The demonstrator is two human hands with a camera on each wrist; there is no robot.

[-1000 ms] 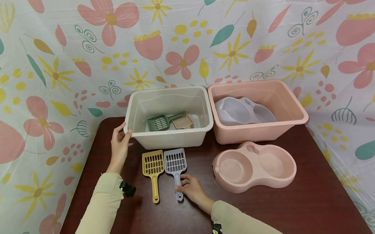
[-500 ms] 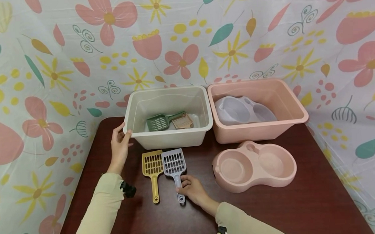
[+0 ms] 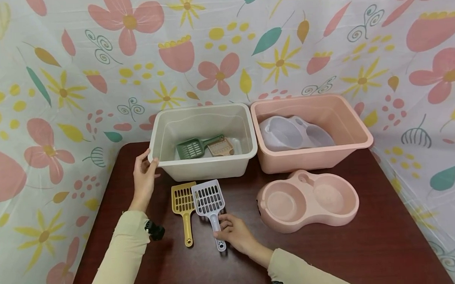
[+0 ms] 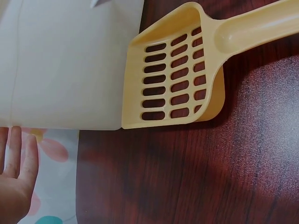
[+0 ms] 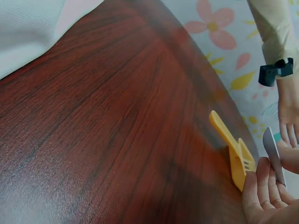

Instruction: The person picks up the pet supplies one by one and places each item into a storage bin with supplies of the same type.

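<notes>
My left hand (image 3: 143, 178) holds the front left corner of the off-white litter box (image 3: 204, 171), thumb at the rim and fingers along the side. Inside that box lie a green litter scoop (image 3: 212, 140) and a tan one (image 3: 221, 147). With its thumb and fingers, my right hand (image 3: 236, 234) pinches the handle of a lavender litter scoop (image 3: 214, 220). The head of this scoop tilts left and overlaps the edge of a yellow litter scoop (image 3: 187, 225), which lies on the table in front of the box. The right wrist view shows the lavender handle (image 5: 272, 145) between thumb and fingers.
A pink litter box (image 3: 314, 160) stands right of the off-white one, with a lavender double bowl (image 3: 287, 133) inside. In front of it sits a pink double bowl (image 3: 309, 210). A flowered cloth (image 3: 224, 42) hangs behind the dark red table (image 3: 348, 255).
The lavender scoop has turned, its head shifting left over the yellow scoop's edge and its handle end moving right and nearer. My right hand moved slightly with it; my left hand stayed at the corner.
</notes>
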